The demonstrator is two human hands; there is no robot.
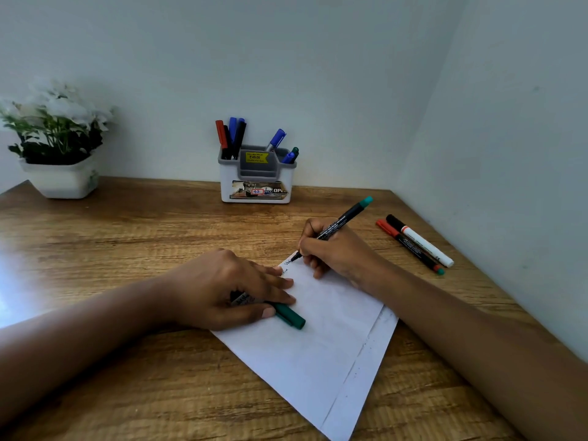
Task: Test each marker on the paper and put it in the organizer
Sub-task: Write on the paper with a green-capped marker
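Wood-grain table [127, 237] carries smooth white paper [318, 361], creased along one edge, with the plastic organizer [257, 186] well behind. Testing looks under way. The right hand [337, 253] pinches a slim black marker [340, 222], tip on the sheet. The left hand [216, 281] presses the paper and grips a green cap [289, 316]. Next it likely needs recapping, then a lift into the organizer.

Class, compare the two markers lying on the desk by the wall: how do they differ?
The white-barrelled marker has a black cap; the black-barrelled marker has a red cap. The white-barrelled marker lies nearer the wall and looks thicker. Both lie capped, side by side on the desk.
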